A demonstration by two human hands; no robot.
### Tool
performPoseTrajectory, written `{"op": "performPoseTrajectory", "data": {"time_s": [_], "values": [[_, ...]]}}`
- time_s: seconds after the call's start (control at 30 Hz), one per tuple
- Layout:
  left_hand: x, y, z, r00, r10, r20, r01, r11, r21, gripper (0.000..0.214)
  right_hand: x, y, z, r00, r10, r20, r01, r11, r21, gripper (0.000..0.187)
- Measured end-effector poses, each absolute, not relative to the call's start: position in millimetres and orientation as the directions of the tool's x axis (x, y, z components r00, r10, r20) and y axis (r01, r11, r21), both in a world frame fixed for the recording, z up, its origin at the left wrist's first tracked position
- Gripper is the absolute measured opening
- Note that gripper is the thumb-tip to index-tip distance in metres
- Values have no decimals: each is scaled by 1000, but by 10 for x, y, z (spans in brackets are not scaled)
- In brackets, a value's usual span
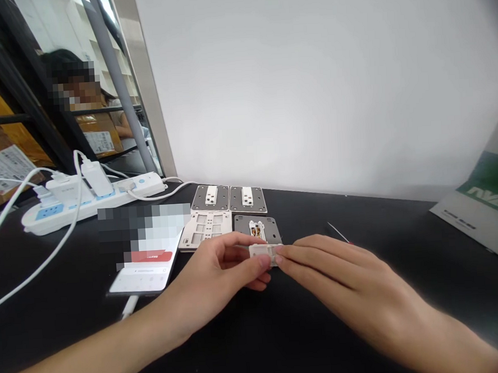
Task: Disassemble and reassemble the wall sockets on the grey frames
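A small white plastic switch part (pixel 261 252) is pinched between the thumb and fingers of my left hand (pixel 226 266), above the table. My right hand (pixel 342 265) has its fingers pressed together, and their tips grip the part's right end; its thumb is hidden. Just behind them lies an open grey wall plate (pixel 270 224) with a white socket insert and brass contacts (pixel 258 231). To its left is a white plastic frame (pixel 209 228) with square openings. Two grey wall plates (pixel 220 198) (pixel 258 200) with white inserts lie side by side farther back.
A lit phone (pixel 152 265) lies left of my left hand with a cable plugged in. Beyond it sits a white power strip (pixel 147 184) with chargers and looping cables. A thin screwdriver (pixel 338 231) lies behind my right hand. A person (pixel 121 124) is behind the shelf.
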State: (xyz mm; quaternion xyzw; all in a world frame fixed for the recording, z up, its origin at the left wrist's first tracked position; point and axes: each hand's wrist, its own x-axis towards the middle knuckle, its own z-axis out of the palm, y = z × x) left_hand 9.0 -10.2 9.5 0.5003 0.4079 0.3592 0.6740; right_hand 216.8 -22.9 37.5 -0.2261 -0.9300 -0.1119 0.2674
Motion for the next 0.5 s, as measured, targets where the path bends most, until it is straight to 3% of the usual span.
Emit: {"op": "performPoseTrajectory", "data": {"time_s": [0.1,0.2,0.3,0.4,0.5], "values": [[92,-92,102,403,899,-170,-27,197,980,32,2185,-216,269,-673,453,584,532,845,-42,19],[84,-89,120,422,900,-106,4,115,993,26,2150,-213,174,-398,697,597,623,682,-381,22],[78,-105,140,445,894,-53,30,44,999,18,2082,-239,156,-245,920,305,508,389,-769,30],[88,-125,156,437,899,-43,68,15,998,12,2040,-274,183,-270,957,104,474,226,-851,23],[111,-137,164,424,905,-32,85,-5,996,9,2032,-288,191,-296,938,178,508,312,-803,17]]}}
